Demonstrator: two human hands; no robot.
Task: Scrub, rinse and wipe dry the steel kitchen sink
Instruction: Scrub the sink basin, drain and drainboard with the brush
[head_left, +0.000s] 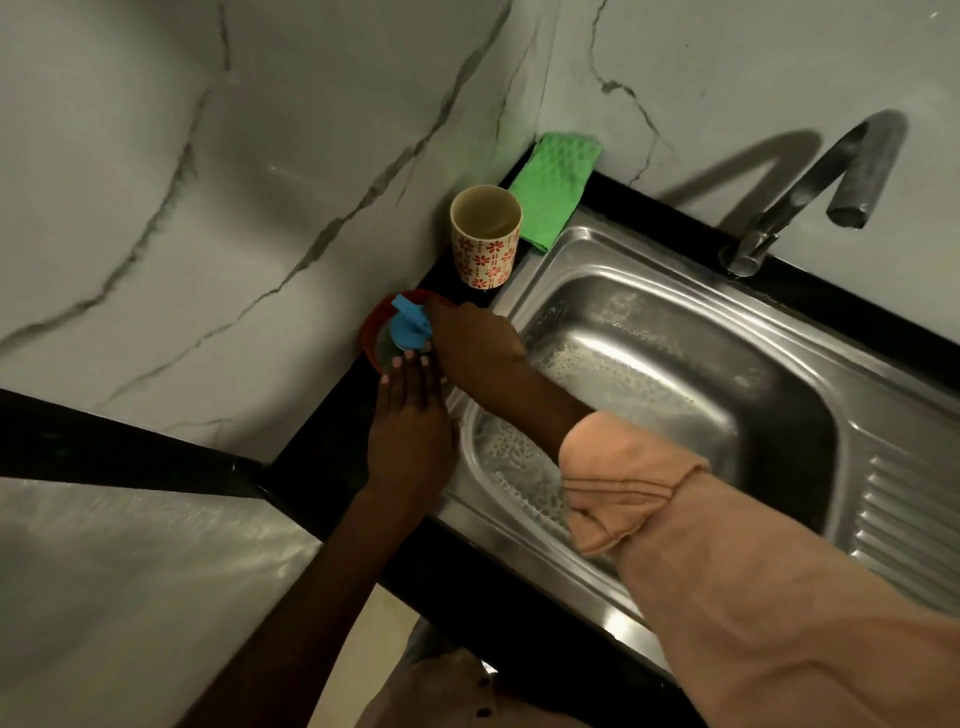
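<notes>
- Where the black surface narrows between the marble wall and the steel sink, both hands meet at a blue-capped bottle standing in a red dish.
- The left hand lies with fingers stretched flat and together, tips touching the near side of the bottle; it closes on nothing that I can see.
- The right hand reaches across the sink's left rim and pinches at the blue cap, fingers drawn together on it.
- A rolled peach sleeve hangs over the basin.
- The sink sits just right of the hands, its basin streaked with soapy foam along the left wall and floor, its ribbed drainboard off to the right.
- The red dish sits tight against the wall, with only a thin strip of surface between it and the sink rim.
- A patterned cup stands just behind the dish, close to the wall.
- A green cloth lies in the far corner beside the cup, one end lapping onto the sink rim.
- The tap rises from the back edge, its spout over the basin; the basin's middle and right are open.
</notes>
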